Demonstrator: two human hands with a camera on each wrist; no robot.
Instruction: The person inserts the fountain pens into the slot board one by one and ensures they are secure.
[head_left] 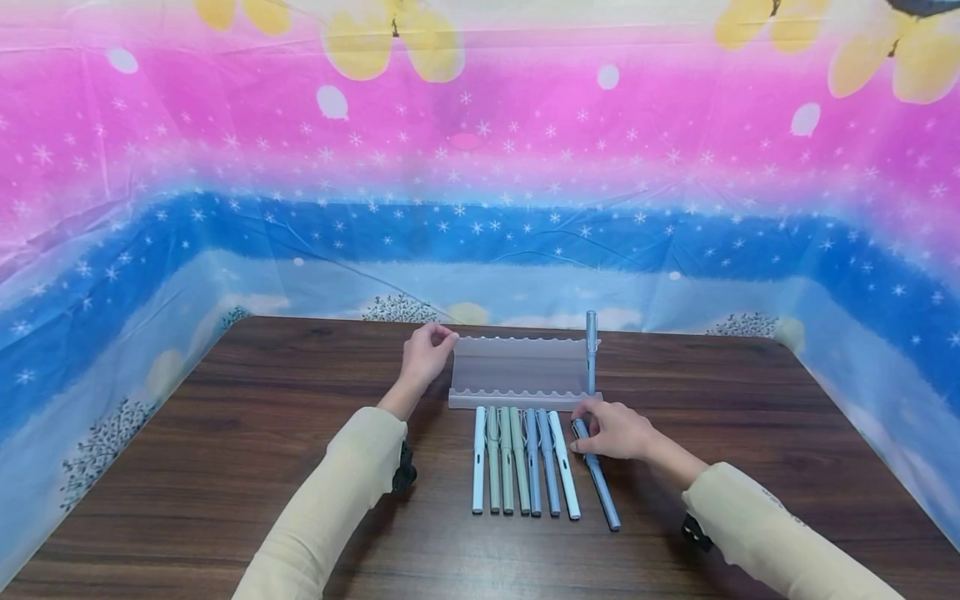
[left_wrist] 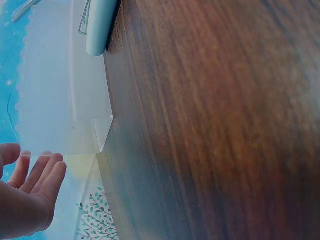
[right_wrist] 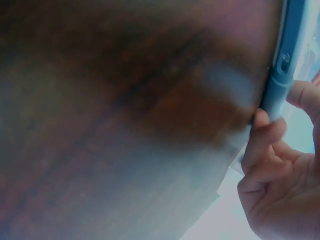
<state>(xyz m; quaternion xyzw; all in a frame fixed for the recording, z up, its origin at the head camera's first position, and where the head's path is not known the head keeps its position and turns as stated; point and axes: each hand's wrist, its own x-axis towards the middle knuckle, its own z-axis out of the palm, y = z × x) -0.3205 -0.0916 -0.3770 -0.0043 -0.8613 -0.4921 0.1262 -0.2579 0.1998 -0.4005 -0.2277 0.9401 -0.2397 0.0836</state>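
A frosted clear pen rack point(head_left: 517, 367) with notched edges stands towards the back of the table. At its upper left corner, my left hand point(head_left: 427, 354) holds the edge between thumb and fingers; the left wrist view shows that hand point(left_wrist: 37, 190) beside the rack's end point(left_wrist: 50, 85). My right hand point(head_left: 618, 431) pinches a grey-blue pen point(head_left: 603, 493) near its cap end, the pen lying slanted on the table. In the right wrist view, thumb and fingers sit on either side of this pen point(right_wrist: 281, 90). A light blue pen point(head_left: 591, 354) leans upright in the rack's right end.
In front of the rack lies a row of several capped pens: a pale one point(head_left: 478, 458) at the left, green ones point(head_left: 507, 467), blue ones point(head_left: 533, 467) and a white one point(head_left: 565, 467). A printed cloth point(head_left: 480, 233) hangs behind the brown table point(head_left: 225, 467).
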